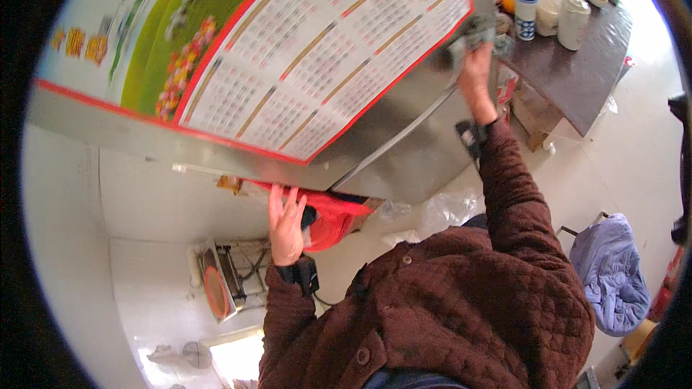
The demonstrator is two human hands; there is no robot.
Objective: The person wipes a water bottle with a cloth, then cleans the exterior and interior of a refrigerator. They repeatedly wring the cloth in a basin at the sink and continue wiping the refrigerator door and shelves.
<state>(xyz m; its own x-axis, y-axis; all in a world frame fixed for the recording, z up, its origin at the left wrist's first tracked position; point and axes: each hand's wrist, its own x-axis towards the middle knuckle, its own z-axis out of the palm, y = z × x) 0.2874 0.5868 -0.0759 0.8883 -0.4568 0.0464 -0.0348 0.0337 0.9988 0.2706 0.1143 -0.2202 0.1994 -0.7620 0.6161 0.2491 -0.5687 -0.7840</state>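
My right hand [477, 78] is at the right edge of a grey metallic cabinet, perhaps a refrigerator [427, 135], with a blurred grey-green cloth [478, 32] bunched in its fingers. A large red-bordered calendar poster [324, 59] covers much of the cabinet's front. My left hand [286, 227] has its fingers spread against the cabinet's left edge, in front of a red bag or cloth [330, 227] hanging at the side. It appears to grip nothing. Black bands circle both wrists.
A dark table [567, 75] at the upper right holds a blue-lidded container [524, 11], a white canister [573, 21] and plastic bags. A chair with a blue-grey cover [613, 275] stands at right. Clear plastic [448, 210] lies below the cabinet. A metal-framed item [232, 275] is at lower left.
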